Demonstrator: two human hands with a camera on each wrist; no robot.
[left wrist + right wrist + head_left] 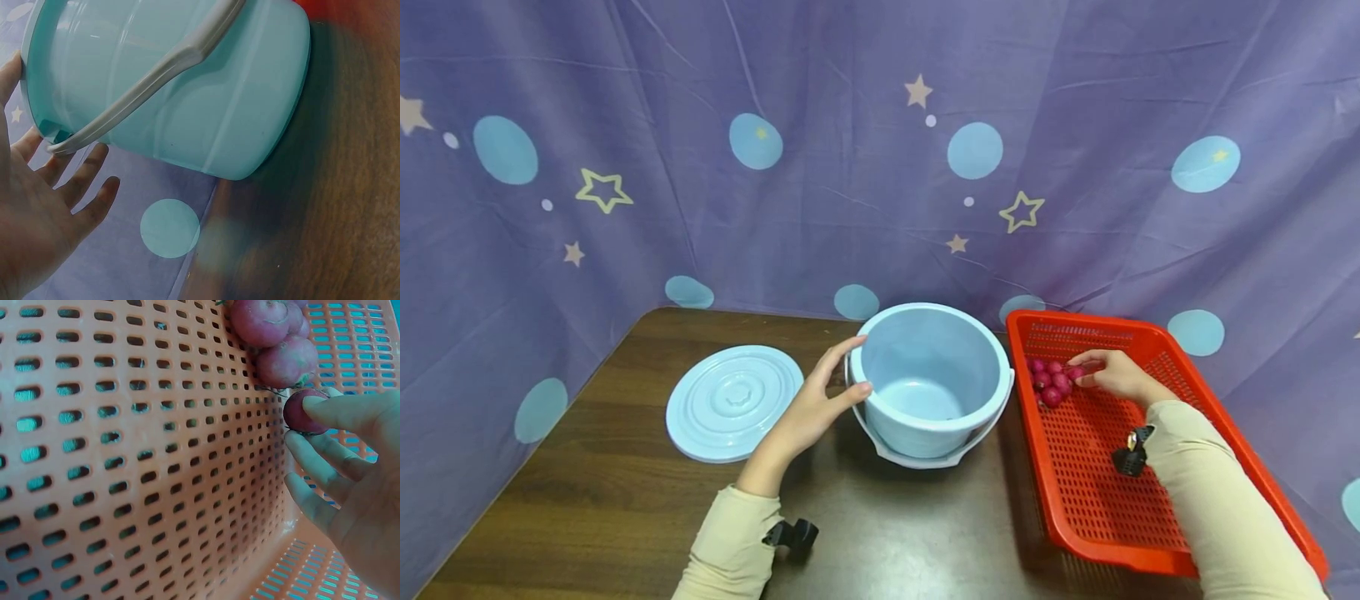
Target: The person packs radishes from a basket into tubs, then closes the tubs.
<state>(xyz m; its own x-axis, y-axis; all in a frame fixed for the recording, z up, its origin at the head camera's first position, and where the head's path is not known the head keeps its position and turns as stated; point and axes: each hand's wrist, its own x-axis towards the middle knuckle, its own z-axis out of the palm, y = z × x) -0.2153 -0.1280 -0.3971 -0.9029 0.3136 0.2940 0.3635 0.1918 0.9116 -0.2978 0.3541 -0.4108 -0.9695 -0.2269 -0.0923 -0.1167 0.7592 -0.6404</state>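
A light blue bucket stands upright with its grey handle hanging down against the near side. My left hand touches its left rim, fingers spread and nearly straight; the left wrist view shows the fingertips beside the handle's joint. My right hand is inside a red perforated basket, pinching a small radish between thumb and fingers. Several other radishes lie bunched beside it, at the basket's left side. The bucket's inside shows only its bare bottom.
A round light blue lid lies flat on the dark wooden table, left of the bucket. A purple curtain with stars and dots hangs behind the table. The basket's raised walls stand around my right hand.
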